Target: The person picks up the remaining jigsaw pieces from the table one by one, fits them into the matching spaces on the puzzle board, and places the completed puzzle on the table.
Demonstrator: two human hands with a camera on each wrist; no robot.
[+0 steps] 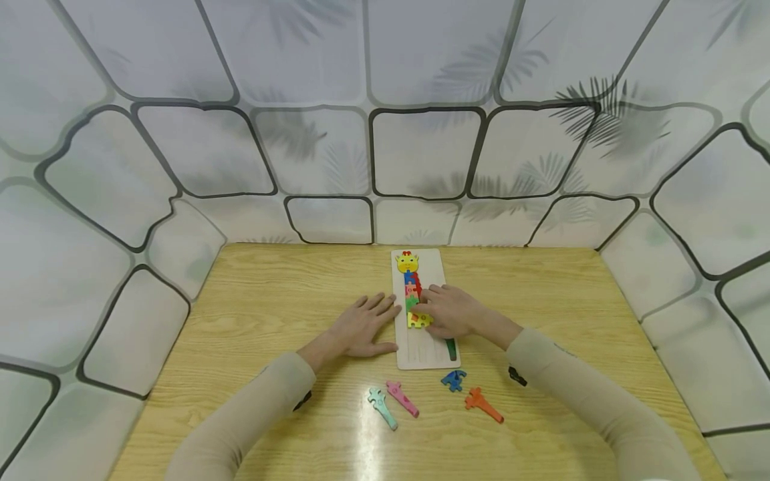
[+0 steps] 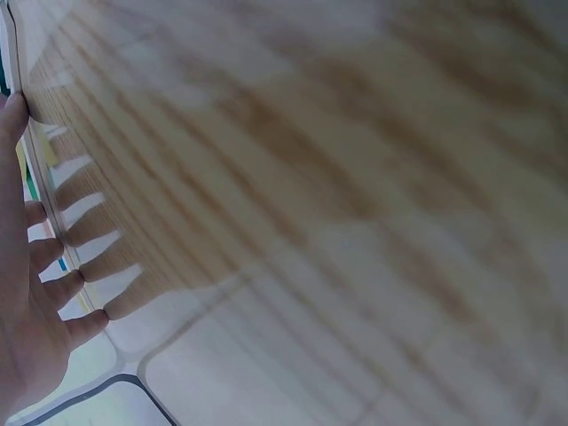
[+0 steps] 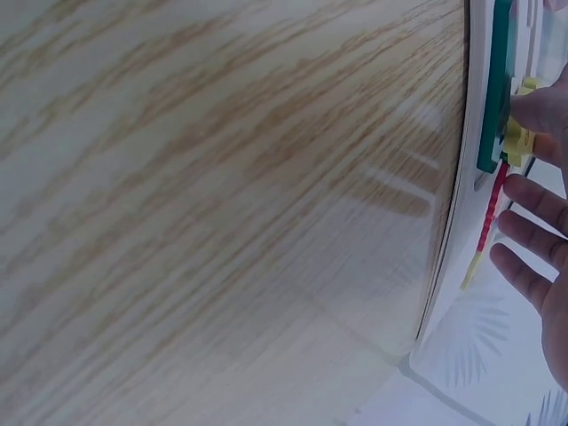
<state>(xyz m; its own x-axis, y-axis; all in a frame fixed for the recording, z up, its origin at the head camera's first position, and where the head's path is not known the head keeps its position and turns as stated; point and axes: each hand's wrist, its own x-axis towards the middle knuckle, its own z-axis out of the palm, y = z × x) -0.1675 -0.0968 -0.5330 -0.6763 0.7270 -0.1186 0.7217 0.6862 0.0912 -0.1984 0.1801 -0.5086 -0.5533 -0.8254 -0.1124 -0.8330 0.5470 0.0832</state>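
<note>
A pale puzzle board (image 1: 415, 357) lies lengthwise on the table, bearing a giraffe's yellow head (image 1: 407, 262) and a neck of blue, pink and green pieces with a red mane. Below them is a yellow puzzle piece (image 1: 415, 322), which my right hand (image 1: 455, 312) pinches between thumb and index finger; its other fingers extend over the board. In the right wrist view, a dark green piece (image 3: 497, 89) lies beside that thumb. My left hand (image 1: 365, 327) rests flat at the board's left edge, fingers spread and straight, fingertips at the rim.
Nearer than the board, a mint piece (image 1: 382, 407) and a pink piece (image 1: 402, 399) lie side by side on the wooden table (image 1: 271, 280). To their right are a blue piece (image 1: 454, 381) and an orange piece (image 1: 484, 405). A patterned wall (image 1: 325, 153) stands behind the table.
</note>
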